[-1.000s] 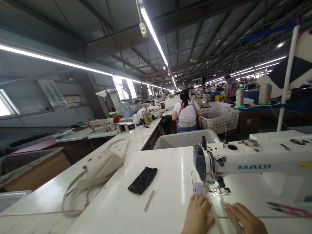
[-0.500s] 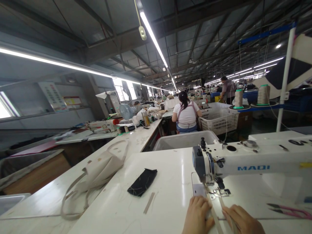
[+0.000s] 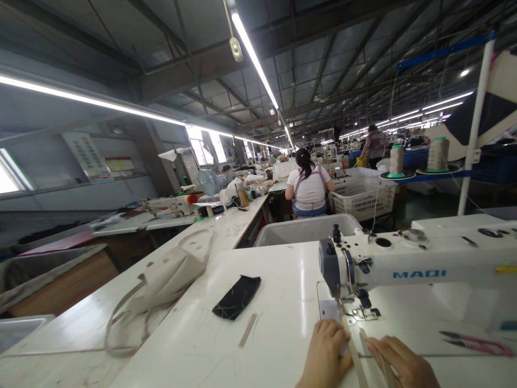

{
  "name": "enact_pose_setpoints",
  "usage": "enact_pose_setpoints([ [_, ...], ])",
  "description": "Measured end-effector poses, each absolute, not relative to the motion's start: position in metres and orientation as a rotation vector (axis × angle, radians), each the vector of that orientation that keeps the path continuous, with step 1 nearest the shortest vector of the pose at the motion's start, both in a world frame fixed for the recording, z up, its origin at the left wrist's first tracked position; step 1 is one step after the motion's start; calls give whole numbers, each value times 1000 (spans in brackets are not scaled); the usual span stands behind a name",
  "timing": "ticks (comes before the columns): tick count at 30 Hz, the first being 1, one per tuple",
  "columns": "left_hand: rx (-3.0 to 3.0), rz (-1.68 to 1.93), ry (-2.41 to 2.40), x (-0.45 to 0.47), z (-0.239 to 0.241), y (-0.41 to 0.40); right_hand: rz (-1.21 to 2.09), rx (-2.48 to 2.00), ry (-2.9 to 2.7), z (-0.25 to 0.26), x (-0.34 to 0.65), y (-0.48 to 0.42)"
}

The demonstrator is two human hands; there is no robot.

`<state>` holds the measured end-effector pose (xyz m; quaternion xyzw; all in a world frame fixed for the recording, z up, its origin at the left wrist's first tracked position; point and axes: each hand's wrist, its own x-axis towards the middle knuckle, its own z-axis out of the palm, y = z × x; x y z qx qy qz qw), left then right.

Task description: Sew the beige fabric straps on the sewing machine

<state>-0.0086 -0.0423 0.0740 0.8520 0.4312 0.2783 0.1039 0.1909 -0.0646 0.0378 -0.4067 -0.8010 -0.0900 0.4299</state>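
Note:
At the bottom of the head view a white MAQI sewing machine (image 3: 420, 275) stands on the white table. A narrow beige fabric strip (image 3: 356, 353) runs from beside its presser foot (image 3: 365, 313) down towards me. My left hand (image 3: 325, 353) is closed at the strip's left edge, fingers bent together and thumb against it. My right hand (image 3: 404, 361) pinches a second beige strip end (image 3: 364, 337), which points up just below the foot. The lower ends of both strips run out of the frame.
Pink-handled thread snips (image 3: 476, 343) lie to the right. A black fabric piece (image 3: 237, 296) and a short beige scrap (image 3: 247, 330) lie left on the table, with a beige bag (image 3: 173, 275) beyond. Behind the table are a grey bin (image 3: 307, 229) and a seated person (image 3: 309, 186).
The strip end in my right hand has shifted slightly left and away from the presser foot. My left hand stays nearly in place; the view has moved slightly.

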Motion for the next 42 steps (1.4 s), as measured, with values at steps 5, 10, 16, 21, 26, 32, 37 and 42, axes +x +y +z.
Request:
enact_pose_setpoints([
  [5, 2552, 700, 1284, -3, 86, -45, -106, -1230, -2010, 46, 192, -74],
  [10, 2577, 669, 1262, 0, 90, -43, -1, -1280, -2064, 52, 195, -75],
  [16, 2610, 665, 1258, 0, 87, -42, -12, -1248, -2063, 53, 196, -75],
  [21, 2598, 657, 1257, 1, 88, -43, -18, -1244, -2069, 55, 197, -77],
  [26, 2598, 652, 1249, 1, 88, -43, -29, -1249, -2068, 58, 197, -78],
  [32, 2623, 664, 1231, 1, 86, -40, -45, -1253, -2061, 59, 198, -76],
  [37, 2627, 725, 1199, 2, 87, -40, -11, -1251, -2063, 60, 198, -76],
  [42, 2630, 763, 1195, 2, 87, -41, 35, -1251, -2070, 62, 197, -78],
])
